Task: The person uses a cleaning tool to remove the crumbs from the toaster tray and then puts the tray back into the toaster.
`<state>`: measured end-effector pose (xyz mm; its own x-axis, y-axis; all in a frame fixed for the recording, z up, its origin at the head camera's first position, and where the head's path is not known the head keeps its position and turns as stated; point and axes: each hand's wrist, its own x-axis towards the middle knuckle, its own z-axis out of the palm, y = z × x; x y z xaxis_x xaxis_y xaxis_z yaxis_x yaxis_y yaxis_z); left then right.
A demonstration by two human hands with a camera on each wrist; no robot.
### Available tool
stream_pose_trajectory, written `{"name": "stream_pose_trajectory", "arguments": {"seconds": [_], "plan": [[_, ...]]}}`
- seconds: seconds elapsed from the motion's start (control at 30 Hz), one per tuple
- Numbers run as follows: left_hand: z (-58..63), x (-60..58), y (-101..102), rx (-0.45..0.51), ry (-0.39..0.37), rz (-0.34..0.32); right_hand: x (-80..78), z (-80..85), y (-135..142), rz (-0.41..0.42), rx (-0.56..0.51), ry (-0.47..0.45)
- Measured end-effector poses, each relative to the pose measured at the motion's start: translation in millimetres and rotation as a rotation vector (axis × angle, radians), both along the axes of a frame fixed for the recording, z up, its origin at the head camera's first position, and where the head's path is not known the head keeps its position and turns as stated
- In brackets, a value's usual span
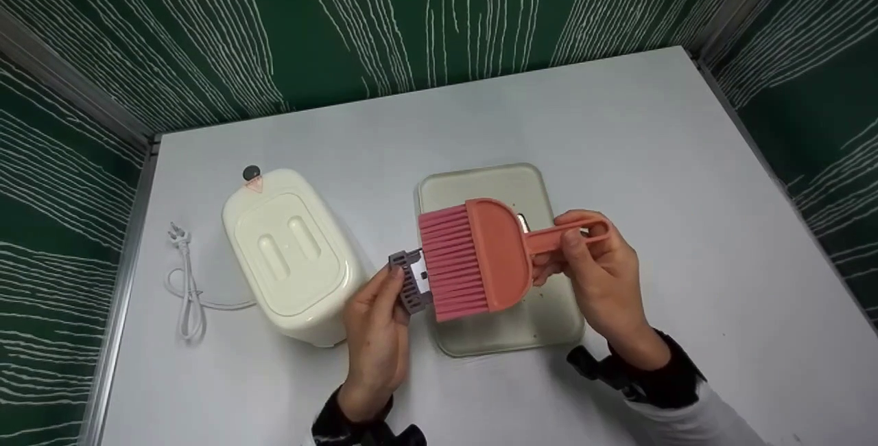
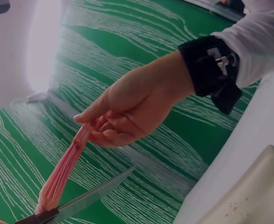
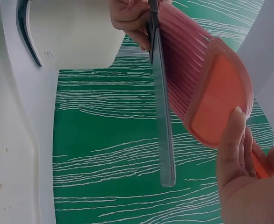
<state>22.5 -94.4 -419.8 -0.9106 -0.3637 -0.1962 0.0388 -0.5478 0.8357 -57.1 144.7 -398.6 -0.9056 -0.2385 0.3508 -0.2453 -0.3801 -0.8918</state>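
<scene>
My left hand [image 1: 377, 343] pinches the slotted grey end of a toaster crumb tray [image 1: 409, 285], a flat metal plate with a white label. In the right wrist view the crumb tray [image 3: 162, 112] appears nearly edge-on. A coral hand brush [image 1: 501, 254] with pink bristles lies across it in the head view, covering most of the plate. My right hand [image 1: 603, 278] grips the brush's looped handle, thumb on top. The left wrist view shows the right hand [image 2: 132, 102] at the handle of the brush [image 2: 65, 172]. Beneath both things sits a pale shallow tray [image 1: 473, 182] with crumbs.
A cream toaster [image 1: 291, 254] with its lid on stands just left of my left hand. Its white cord [image 1: 195, 309] lies bundled at the table's left side. Green panels with white streaks [image 1: 473, 20] border the white table [image 1: 617, 123].
</scene>
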Motion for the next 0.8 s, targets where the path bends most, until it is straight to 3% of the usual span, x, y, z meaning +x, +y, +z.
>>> {"name": "stream_pose_trajectory", "arguments": {"seconds": [0.37, 0.8], "plan": [[-1.8, 0.1, -0.1, -0.004, 0.007, -0.014, -4.1, -1.6, 5.5, 0.002, 0.089, 0.148], [-0.2, -0.1, -2.8, 0.010, -0.014, 0.022, -8.5, 4.0, 11.8, -0.059, 0.070, 0.189]]}}
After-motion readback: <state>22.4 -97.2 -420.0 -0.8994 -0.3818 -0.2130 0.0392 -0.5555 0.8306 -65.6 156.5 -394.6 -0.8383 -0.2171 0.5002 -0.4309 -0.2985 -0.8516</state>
